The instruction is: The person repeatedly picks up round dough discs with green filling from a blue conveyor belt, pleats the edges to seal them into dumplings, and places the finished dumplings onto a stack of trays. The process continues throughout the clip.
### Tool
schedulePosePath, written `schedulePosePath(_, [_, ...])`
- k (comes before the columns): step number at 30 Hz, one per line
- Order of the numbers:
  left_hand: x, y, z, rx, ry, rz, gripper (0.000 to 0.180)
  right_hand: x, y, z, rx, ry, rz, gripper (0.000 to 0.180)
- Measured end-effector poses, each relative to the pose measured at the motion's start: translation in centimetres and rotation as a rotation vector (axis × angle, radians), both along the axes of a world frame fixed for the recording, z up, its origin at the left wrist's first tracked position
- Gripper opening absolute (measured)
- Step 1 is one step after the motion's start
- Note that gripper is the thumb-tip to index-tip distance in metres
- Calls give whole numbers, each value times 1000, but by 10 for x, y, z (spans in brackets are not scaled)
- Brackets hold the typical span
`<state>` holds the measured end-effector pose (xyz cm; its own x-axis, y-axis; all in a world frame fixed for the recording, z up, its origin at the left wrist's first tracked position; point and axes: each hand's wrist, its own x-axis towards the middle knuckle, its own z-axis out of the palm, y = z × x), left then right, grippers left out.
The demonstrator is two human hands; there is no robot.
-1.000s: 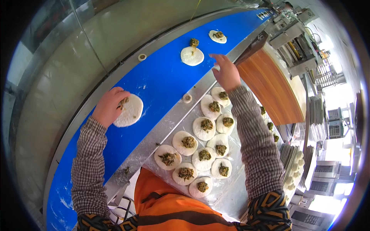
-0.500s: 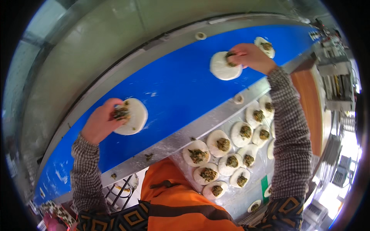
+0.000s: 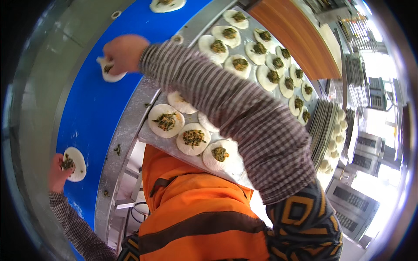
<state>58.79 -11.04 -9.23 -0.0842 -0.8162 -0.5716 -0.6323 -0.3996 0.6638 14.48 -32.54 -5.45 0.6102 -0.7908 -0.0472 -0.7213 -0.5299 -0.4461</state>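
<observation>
On the blue belt [image 3: 98, 111], my left hand [image 3: 56, 175] is closed at the edge of a white dough round [image 3: 77, 165]. Its fingertips meet the dark green chopped filling [image 3: 67, 163] on that round. Farther up the belt, my right hand [image 3: 126, 50] pinches a second dough round [image 3: 114, 77]. That round's edge bends up beside the fingers, and some green filling shows under them. The right hand is slightly blurred, and its fingertips are partly hidden. Another filled dough round [image 3: 167, 4] lies at the far end of the belt, cut off by the picture's top edge.
Right of the belt, a metal tray [image 3: 167, 145] holds several filled dough rounds, partly covered by my right sleeve. A steel ledge [image 3: 126, 126] with filling scraps runs between belt and tray. A wooden board [image 3: 300, 39] and stacked trays [image 3: 326, 126] stand beyond.
The view has turned right, so the belt now runs up the left side. The right hand's dough round, flat before, is now bent up. My left hand stays at its round's edge.
</observation>
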Motion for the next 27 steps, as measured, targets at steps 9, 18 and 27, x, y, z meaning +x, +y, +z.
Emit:
schedulePosePath(9, [-100,35,74,-18,487,206,50,-216,178,74,198,-710,-505,44])
schedulePosePath(18, [-477,26,71,237,704,-1060,57,-338,280,26,400,-1178,-966,42])
schedulePosePath(27, [-592,92,11,-363,61,-1373,18,-320,285,-46,348,-711,-1225,51])
